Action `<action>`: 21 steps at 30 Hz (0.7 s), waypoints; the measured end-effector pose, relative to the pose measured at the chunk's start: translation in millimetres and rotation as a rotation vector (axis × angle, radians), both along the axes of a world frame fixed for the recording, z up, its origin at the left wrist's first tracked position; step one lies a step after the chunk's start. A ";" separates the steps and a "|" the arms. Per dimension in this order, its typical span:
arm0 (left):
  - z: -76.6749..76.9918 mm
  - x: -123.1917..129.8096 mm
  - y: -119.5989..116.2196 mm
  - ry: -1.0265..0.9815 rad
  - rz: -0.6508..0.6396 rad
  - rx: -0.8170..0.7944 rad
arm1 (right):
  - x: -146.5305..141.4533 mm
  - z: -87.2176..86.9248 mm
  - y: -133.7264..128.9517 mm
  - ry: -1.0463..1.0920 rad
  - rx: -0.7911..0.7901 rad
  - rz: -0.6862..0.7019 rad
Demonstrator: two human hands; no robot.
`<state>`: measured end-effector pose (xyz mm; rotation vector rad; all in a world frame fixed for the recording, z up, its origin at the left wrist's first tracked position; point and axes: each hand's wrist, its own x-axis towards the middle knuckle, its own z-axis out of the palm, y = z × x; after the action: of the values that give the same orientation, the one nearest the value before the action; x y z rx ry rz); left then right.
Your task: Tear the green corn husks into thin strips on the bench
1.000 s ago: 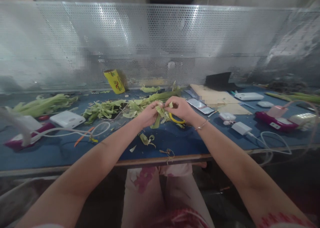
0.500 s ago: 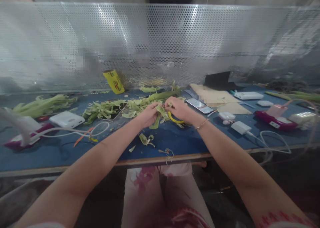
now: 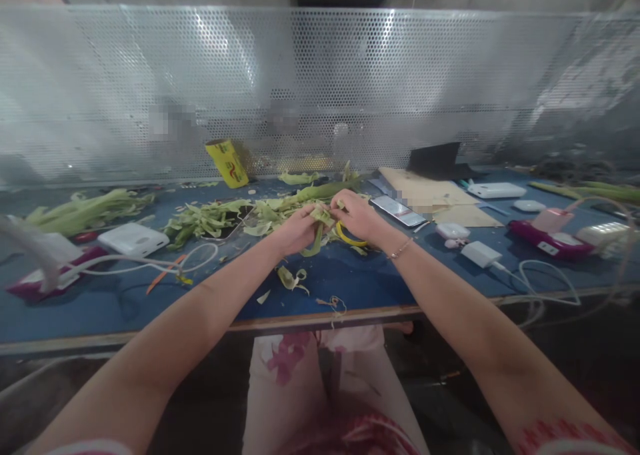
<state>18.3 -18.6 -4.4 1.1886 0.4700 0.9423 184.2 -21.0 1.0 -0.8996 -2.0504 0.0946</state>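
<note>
My left hand (image 3: 299, 230) is closed on a pale green, husk-like leaf strip (image 3: 320, 214), one end of which hangs below the fingers. Right beside it, my right hand (image 3: 354, 214) pinches the same leaf strip with bent fingers; the exact fingertip contact is partly hidden. Under the right hand lies a yellow ring (image 3: 350, 236), perhaps a tape roll. A heap of green leaf strips (image 3: 275, 214) spreads behind and left of the hands. Nearer the table edge are a torn leaf scrap (image 3: 290, 279) and a tangle of thin thread (image 3: 334, 303).
A perforated metal screen (image 3: 320, 95) stands along the back of the blue table (image 3: 200, 308). To the right are a phone (image 3: 399, 211), paper sheets (image 3: 435, 192), chargers (image 3: 480, 254) and cables. On the left sit a white box (image 3: 134, 240), a power strip (image 3: 55, 275) and a yellow tube (image 3: 227, 163).
Both hands stay almost in place, with small finger movements on the leaf strip. Its hanging end has shifted and looks more curled. The surrounding things have not moved.
</note>
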 end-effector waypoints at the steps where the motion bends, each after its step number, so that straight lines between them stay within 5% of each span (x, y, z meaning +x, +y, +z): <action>1: 0.5 0.0 -0.4 0.000 -0.005 0.001 | 0.1 -0.2 0.1 0.003 0.005 0.003; 6: -0.1 -0.3 1.9 0.029 0.017 -0.001 | 1.6 -1.3 1.0 -0.004 0.022 0.000; 10: -5.0 -1.7 9.4 0.146 0.167 0.000 | 2.8 -0.9 1.1 -0.043 0.043 -0.006; 16: -5.2 -4.7 14.7 0.242 0.231 0.179 | 4.3 -1.0 2.0 -0.072 0.076 -0.013; 21: 6.0 -6.2 7.2 0.327 0.260 0.061 | 3.9 0.6 0.7 -0.062 0.096 -0.022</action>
<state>12.1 -11.4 1.6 1.3660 0.8789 0.9909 188.2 -20.3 1.5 -0.8752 -2.0833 -0.0434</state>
